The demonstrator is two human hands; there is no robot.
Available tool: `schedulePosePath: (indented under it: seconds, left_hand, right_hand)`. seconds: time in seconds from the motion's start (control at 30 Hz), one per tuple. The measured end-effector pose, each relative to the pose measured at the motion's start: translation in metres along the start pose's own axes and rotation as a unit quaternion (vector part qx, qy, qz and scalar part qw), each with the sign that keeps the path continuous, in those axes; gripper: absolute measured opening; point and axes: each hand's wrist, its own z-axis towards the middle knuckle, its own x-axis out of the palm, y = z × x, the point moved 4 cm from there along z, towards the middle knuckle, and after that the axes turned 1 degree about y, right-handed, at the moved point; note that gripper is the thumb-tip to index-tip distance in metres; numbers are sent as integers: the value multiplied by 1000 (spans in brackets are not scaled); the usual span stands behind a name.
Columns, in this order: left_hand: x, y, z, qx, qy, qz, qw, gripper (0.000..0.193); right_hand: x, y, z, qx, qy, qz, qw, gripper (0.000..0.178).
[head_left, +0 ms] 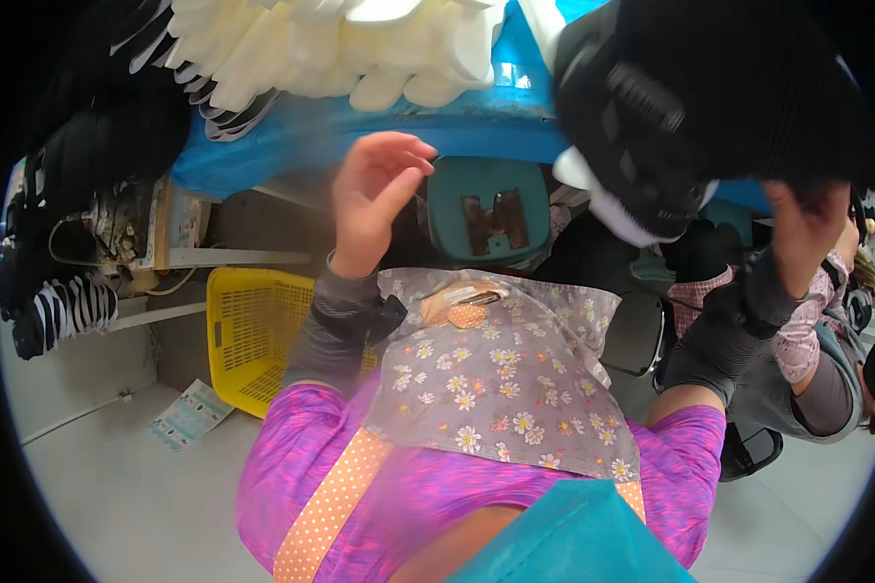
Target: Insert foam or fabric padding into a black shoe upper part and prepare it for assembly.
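Note:
My left hand [371, 202] is raised in front of the table edge, fingers loosely bent and apart, with nothing in it. My right hand [807, 233] is up at the right, its thumb and fingers at the lower edge of a large black sock bundle [642, 126]. The fingertips are partly lost against the dark cloth. The bundle is close and somewhat blurred, with white parts showing underneath. Past my left hand, a thick row of white foot-shaped pieces [331, 53] lies on the blue-covered table [311, 146].
Below the table stands a teal stool [486, 209]. A yellow plastic basket [253, 330] is on the floor at my left, near a printed sheet [192, 416]. Black-and-white striped pieces [76, 306] hang at far left. Another person [817, 360] sits close at my right.

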Motion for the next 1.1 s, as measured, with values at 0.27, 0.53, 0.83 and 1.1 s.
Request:
schedulePosePath:
  seconds: [0.27, 0.53, 0.83, 1.1]
  left_hand:
    - [23, 37, -9, 78, 6, 78, 994, 31]
    - [101, 79, 1, 150, 125, 321, 927, 18]
    - [114, 101, 10, 97, 124, 332, 930, 15]
    - [209, 252, -30, -538, 21, -68, 840, 101]
  right_hand:
    - [117, 28, -27, -312, 232, -105, 915, 25]
    - [46, -77, -36, -112, -76, 38, 990, 31]
    - [-60, -67, -57, -136, -263, 74, 952, 25]
    - [-104, -49, -75, -145, -302, 0, 942, 23]
